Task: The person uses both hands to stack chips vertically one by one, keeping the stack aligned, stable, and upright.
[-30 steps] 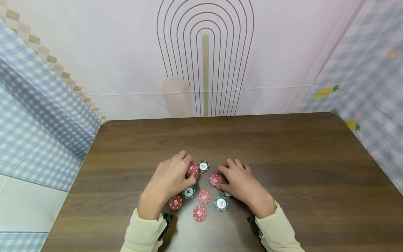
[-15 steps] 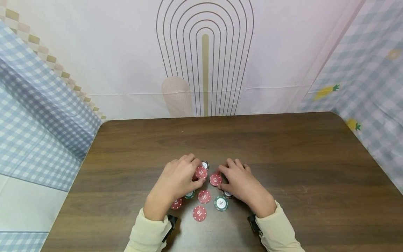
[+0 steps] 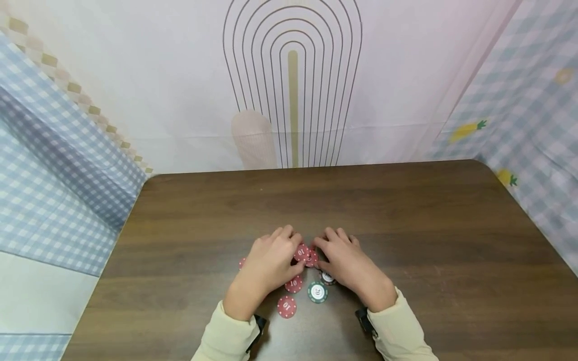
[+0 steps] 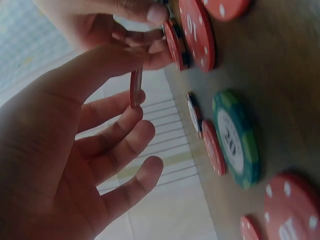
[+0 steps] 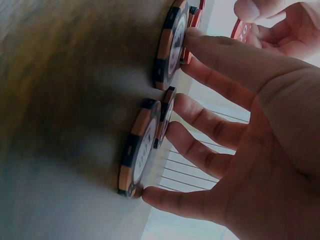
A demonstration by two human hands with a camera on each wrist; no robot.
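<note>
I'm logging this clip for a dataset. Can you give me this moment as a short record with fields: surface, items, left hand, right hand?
surface: brown wooden table
items: red 10 chips, green 20 chip, a dark chip partly under the right hand
left hand: left hand pinches a red chip on edge between thumb and fingers
right hand: right hand rests with straight, spread fingers touching chips on the table
backdrop: pale cloth with arch lines, blue checked cloth at the sides

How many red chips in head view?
5 red chips: one pinched in the left hand, one beside it, two nearer the person, one edge left of the left hand. Hands may hide more.
</note>
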